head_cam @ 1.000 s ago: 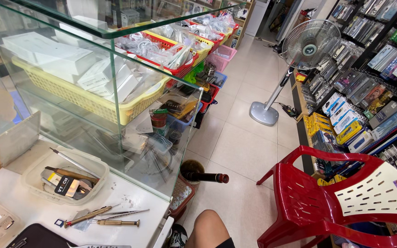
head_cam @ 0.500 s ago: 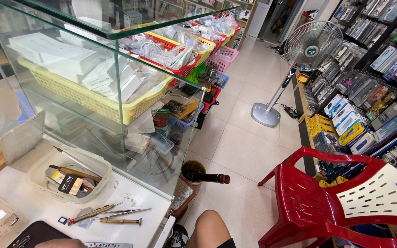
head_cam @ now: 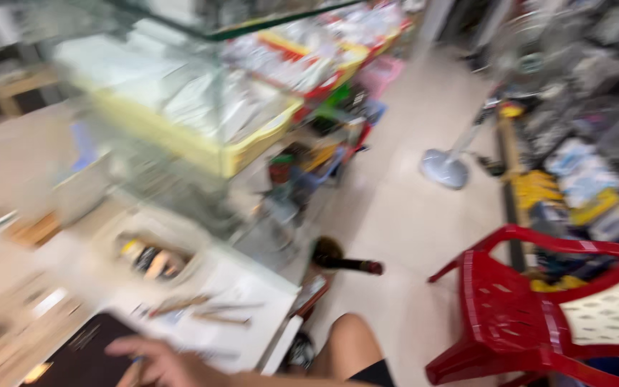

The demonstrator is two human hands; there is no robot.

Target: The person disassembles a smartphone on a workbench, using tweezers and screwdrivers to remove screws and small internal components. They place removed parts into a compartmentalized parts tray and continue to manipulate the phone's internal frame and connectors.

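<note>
The view is blurred by motion. My right hand (head_cam: 155, 362) reaches in from the bottom edge, fingers stretched left over a dark mat (head_cam: 73, 355) on the white table (head_cam: 259, 287); nothing shows in its grip. Just beyond the fingers lie a few thin hand tools (head_cam: 195, 308). Further back stands a shallow white tray (head_cam: 153, 259) with small dark and yellow items. My left hand is out of sight. My bare knee (head_cam: 345, 344) shows beside the table edge.
A glass display case (head_cam: 180, 107) holding a yellow basket (head_cam: 252, 147) rises behind the table. On the tiled floor are a dark bottle lying down (head_cam: 345, 264), a standing fan's base (head_cam: 444, 168) and a red plastic chair (head_cam: 524, 308). Stocked shelves line the right side.
The camera has swung and the picture has gone blurry. My right hand has come into view at the bottom, over the dark mat.
</note>
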